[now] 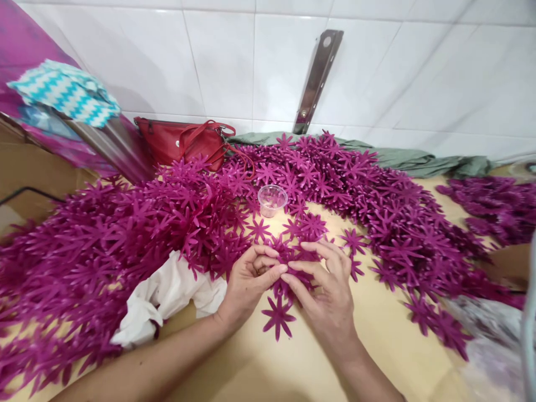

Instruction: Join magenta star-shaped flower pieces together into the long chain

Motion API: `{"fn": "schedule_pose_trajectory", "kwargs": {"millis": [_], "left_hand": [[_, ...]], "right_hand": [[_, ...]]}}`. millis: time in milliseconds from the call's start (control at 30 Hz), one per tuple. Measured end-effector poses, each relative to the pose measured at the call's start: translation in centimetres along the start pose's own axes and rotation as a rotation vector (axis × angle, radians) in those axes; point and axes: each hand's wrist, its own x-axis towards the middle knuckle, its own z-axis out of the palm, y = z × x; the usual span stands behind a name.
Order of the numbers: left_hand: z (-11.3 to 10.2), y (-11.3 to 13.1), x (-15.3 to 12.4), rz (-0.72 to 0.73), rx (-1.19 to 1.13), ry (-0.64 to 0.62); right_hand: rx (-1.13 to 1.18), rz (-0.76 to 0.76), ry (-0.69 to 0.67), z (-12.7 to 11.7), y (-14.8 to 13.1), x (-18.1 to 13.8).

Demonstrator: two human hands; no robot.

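A red bag [167, 142] is resting far left. Over purple flowers [302, 276] on the counter [251, 363], the left hand's [249, 282] fingers are bunching, a clear cup [272, 202] beyond is holding bits, the right hand's [330, 285] are curving close; I cannot tell their grip.

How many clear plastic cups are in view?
1: the clear plastic cup sits among the purple flower-shaped pieces, beyond the left hand and right hand. Others may be hidden under the pieces.

Purple flower piece [288, 258]: slim petals with rounded tips. Held in a two-handed pinch, centre of the work area, partly covered; can't tell tilt or layer count.
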Motion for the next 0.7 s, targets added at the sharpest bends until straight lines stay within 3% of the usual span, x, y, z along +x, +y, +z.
{"fn": "schedule_pose_trajectory", "kwargs": {"millis": [367, 700], "left_hand": [[-0.15, -0.01, -0.09, -0.096, -0.014, -0.073], [-0.24, 0.10, -0.22, -0.010, 0.199, -0.078]], "right_hand": [[0.138, 0.163, -0.055, -0.41, 0.62, -0.02], [0.054, 0.049, -0.036, -0.08, 0.25, 0.03]]}}
